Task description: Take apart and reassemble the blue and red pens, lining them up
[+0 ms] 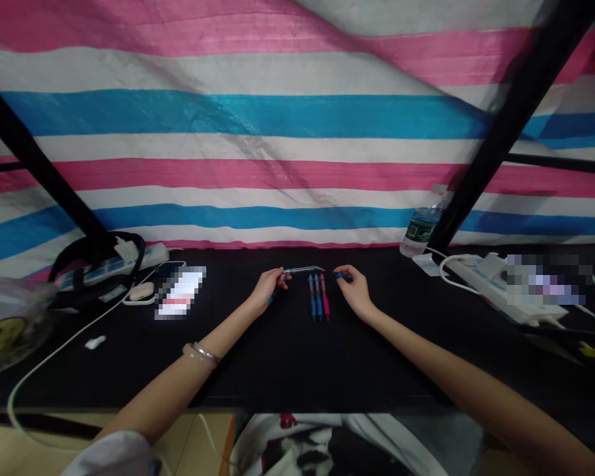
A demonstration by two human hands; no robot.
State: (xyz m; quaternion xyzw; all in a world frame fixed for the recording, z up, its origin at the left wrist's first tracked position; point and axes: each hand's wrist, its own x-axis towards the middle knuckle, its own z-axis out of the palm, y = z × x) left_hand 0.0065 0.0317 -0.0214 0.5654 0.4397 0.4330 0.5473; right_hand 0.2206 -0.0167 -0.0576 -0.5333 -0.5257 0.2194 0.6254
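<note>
My left hand (pixel 268 289) pinches a slim, clear pen refill (pixel 300 269) that points right, with a yellowish tip. A blue pen piece (pixel 278 291) also shows under the fingers of that hand. Closed around a short blue pen part (pixel 342 276), my right hand (pixel 356 291) is a little to the right of the refill's tip. Between the hands, three pens lie side by side on the black table: a blue pen (pixel 312 299), a second blue pen (pixel 318 297) and a pink pen (pixel 325 299).
A phone (pixel 181 293), a white earbud (pixel 95 342) and an earbud case (pixel 141 291) lie at left, near a plastic bag (pixel 10 330). A water bottle (pixel 421 228) and a power strip (pixel 500 291) stand at right. Black frame posts flank a striped sheet (pixel 277 119).
</note>
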